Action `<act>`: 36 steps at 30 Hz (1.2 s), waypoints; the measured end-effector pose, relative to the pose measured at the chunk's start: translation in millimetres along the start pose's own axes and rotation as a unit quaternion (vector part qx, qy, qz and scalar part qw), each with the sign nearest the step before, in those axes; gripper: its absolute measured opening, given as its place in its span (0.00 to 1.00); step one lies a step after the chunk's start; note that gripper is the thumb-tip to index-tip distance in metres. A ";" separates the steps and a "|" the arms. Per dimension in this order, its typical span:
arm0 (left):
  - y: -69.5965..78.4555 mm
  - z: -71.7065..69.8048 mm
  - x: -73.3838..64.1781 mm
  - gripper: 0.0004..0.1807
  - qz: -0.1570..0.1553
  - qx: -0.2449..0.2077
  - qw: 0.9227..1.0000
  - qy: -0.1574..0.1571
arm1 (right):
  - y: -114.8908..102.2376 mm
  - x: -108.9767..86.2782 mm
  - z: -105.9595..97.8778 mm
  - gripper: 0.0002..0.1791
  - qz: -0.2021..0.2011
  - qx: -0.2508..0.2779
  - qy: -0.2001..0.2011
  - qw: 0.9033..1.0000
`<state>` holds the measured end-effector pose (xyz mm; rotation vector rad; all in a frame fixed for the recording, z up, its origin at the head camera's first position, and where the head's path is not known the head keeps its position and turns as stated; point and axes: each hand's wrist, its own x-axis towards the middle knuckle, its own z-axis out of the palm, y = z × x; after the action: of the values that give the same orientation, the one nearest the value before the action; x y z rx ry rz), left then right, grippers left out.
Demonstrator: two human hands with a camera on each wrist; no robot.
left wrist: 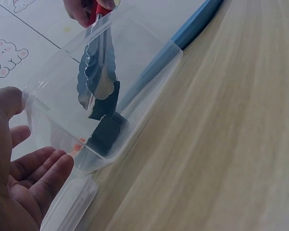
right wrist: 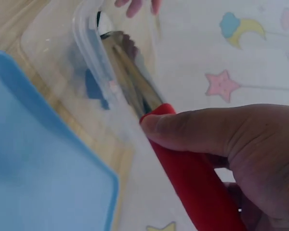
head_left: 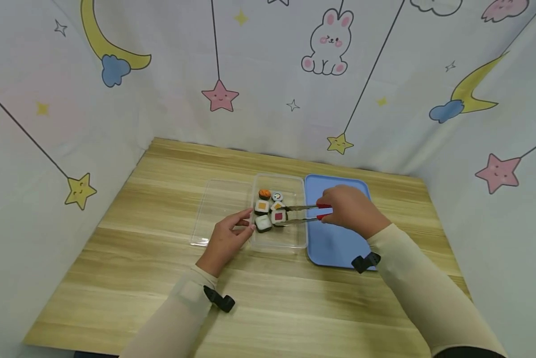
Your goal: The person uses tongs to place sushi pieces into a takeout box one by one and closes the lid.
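My right hand [head_left: 350, 209] grips red-handled metal tongs [right wrist: 192, 183], the thumb lying along a handle. The tongs reach into a clear plastic container [head_left: 290, 242], and their tips lie on either side of a sushi piece with a red centre [head_left: 279, 217]. Several other sushi pieces sit close around it, among them an orange-topped one [head_left: 264, 194], one with a yellow-orange centre [head_left: 262, 207] and a white-topped one [head_left: 263, 223]. At the container's left side rests my left hand [head_left: 226, 238], its thumb and fingertips against the wall and the fingers loosely extended.
A blue tray [head_left: 335, 243] lies directly right of the container, under my right hand. To the left, a clear lid [head_left: 223, 191] lies flat on the wooden table [head_left: 151, 278]. Printed fabric walls [head_left: 268, 124] enclose the back and sides.
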<state>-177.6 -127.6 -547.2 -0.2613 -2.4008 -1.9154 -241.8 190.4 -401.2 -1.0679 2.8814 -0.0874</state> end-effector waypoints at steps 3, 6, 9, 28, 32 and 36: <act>0.8 -1.0 0.0 0.26 0.001 0.002 1.000 0.000 | -5.8 8.8 -7.3 0.12 -0.006 -0.022 -0.018 1.000; 2.2 -1.5 0.5 0.26 0.004 0.003 1.000 -0.002 | -8.5 12.8 -10.5 0.11 -0.007 -0.043 -0.026 0.999; 3.9 -1.4 0.8 0.27 0.003 0.004 1.000 -0.007 | -8.3 10.9 -11.4 0.11 -0.008 -0.052 -0.027 0.998; 1.2 -0.2 -0.8 0.27 -0.007 0.000 1.000 0.003 | -27.7 18.9 -18.8 0.11 -0.032 -0.137 -0.033 0.990; 1.2 0.0 -1.1 0.27 -0.005 -0.001 1.000 0.003 | -21.7 12.4 -17.6 0.15 -0.021 -0.109 -0.014 0.994; 0.3 -0.2 -0.8 0.28 0.002 0.002 1.000 0.001 | -4.0 -8.7 -14.3 0.22 0.027 -0.020 0.028 0.999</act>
<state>-176.8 -127.8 -547.0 -0.2633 -2.4010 -1.9078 -233.8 193.5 -386.2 -1.0086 2.9725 -0.0578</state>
